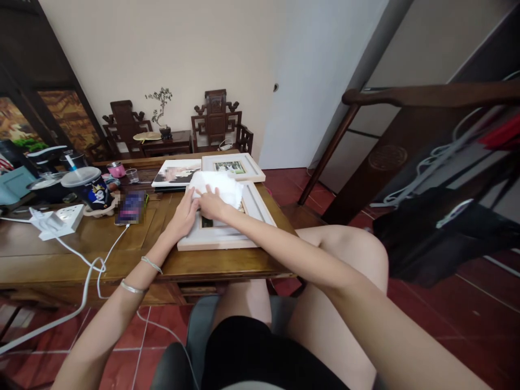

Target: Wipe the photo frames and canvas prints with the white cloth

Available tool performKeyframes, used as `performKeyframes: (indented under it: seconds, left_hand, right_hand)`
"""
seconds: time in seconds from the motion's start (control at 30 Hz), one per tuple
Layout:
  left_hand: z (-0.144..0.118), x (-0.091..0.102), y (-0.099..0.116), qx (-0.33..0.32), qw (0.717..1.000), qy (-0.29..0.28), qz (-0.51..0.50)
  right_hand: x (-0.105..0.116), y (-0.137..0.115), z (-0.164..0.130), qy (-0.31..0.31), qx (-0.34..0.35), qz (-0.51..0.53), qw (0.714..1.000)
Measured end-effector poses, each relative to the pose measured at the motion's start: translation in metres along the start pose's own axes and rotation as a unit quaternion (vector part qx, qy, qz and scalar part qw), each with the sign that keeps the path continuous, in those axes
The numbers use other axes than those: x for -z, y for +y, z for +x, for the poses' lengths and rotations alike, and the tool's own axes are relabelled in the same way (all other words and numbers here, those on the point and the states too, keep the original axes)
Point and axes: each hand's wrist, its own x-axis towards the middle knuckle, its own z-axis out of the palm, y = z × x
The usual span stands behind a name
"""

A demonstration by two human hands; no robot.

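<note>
Near the front edge of a wooden table (231, 264), a white-matted picture frame (221, 236) lies flat; uneven pressure could slide it. The right hand (212, 205), fingers spread, presses a white cloth (217, 185) over it; the left hand (187, 213) sits alongside, any pinch unclear. Beyond, a second frame (229, 167) risks a knock from overreaching.

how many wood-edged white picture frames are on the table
2: the near frame, partly covered by a white sheet, and the far frame just beyond it. Others may be hidden underneath.
</note>
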Motion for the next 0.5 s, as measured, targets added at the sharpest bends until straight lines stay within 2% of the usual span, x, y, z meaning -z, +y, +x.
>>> performKeyframes:
  seconds: [0.1,0.3,0.37,0.5]
  left_hand:
    - [0.000,0.000,0.001,0.006,1.000,-0.001,-0.016]
    - [-0.001,0.000,0.005,0.023,0.999,-0.018,0.018]
    - [-0.001,0.000,0.004,0.026,0.998,-0.037,0.051]
    - [0.000,0.000,0.000,-0.016,0.991,-0.089,0.099]
  right_hand:
    - [0.005,-0.011,-0.020,-0.015,0.028,-0.003,0.999]
    - [0.025,-0.009,-0.097,-0.093,0.137,0.035,0.986]
    - [0.033,-0.002,-0.120,-0.111,0.112,0.025,0.987]
    - [0.044,0.021,-0.157,-0.148,-0.026,-0.032,0.988]
